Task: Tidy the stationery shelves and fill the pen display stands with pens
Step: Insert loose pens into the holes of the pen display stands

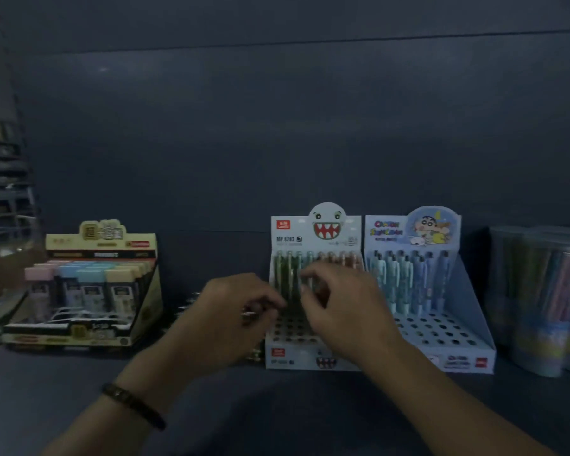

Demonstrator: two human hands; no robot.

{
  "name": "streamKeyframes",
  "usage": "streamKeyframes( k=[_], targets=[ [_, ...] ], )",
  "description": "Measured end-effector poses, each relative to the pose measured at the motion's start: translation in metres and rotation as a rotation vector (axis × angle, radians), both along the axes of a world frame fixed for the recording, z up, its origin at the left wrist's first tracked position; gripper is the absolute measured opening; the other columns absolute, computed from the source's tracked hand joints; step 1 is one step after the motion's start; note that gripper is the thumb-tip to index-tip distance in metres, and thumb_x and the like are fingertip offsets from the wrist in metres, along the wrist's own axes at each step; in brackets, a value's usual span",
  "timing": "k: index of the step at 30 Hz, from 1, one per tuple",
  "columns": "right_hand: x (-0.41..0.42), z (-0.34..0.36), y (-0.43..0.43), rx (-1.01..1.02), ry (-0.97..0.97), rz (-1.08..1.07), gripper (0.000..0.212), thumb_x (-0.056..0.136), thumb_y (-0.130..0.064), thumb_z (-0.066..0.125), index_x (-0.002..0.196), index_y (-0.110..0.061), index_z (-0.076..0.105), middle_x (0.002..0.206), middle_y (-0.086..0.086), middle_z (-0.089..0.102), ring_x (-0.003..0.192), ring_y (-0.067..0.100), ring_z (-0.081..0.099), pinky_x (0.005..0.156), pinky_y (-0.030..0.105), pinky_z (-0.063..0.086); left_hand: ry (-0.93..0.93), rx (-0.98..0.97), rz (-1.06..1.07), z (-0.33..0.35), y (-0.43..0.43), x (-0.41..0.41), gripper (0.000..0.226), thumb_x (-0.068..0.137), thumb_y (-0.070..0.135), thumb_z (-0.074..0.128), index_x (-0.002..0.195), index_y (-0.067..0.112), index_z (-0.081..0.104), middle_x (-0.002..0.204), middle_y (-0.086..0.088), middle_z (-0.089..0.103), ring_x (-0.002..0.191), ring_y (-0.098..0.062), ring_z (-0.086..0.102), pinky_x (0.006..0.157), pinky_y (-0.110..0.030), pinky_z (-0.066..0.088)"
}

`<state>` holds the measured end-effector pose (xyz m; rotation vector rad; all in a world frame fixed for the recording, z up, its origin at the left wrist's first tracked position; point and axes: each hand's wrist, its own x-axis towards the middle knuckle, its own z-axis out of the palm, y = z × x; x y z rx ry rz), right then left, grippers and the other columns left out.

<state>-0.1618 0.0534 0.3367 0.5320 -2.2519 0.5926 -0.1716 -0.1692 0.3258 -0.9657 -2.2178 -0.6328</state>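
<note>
The left hand (231, 311), a bracelet (132, 404) on its wrist, curls its fingers round a bunch of pens (252, 312), which is blurred. Just beside it, the right hand (339, 307) draws its fingertips narrow and pinches a green pen (293, 278) that stands upright in the white pen display stand (287, 238) directly behind both hands. A blue pen display stand (468, 291) sits just past the right hand, and a box of cases (89, 291) is well off beyond the left, all on the shelf (277, 406).

The monster-face stand (290, 238) and cartoon stand (468, 291) look like printed card, the tubs (533, 291) clear plastic, the shelf (277, 406) matt.
</note>
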Motion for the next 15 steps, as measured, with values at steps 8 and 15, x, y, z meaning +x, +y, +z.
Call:
streamKeyframes(
  k=[8,15],
  targets=[
    [0.003,-0.031,-0.041,0.289,0.032,0.09,0.02,0.097,-0.039,0.058,0.11,-0.03,0.069,0.094,-0.01,0.059,0.083,0.016,0.063,0.061,0.036,0.055,-0.031,0.033,0.187,-0.043,-0.082,0.002,0.037,0.08,0.012,0.083,0.103,0.04,0.073,0.104,0.027,0.063,0.1,0.0,0.061,0.088,-0.029,0.051],
    [0.0,-0.048,-0.054,0.415,0.09,0.117,0.018,0.088,-0.037,0.072,0.091,-0.02,0.07,0.105,-0.002,0.048,0.1,0.018,0.05,0.066,0.032,0.052,-0.066,-0.035,0.185,-0.049,-0.08,0.0,0.024,0.079,0.025,0.086,0.096,0.039,0.076,0.1,0.028,0.064,0.099,0.002,0.057,0.09,-0.021,0.044]
  ],
)
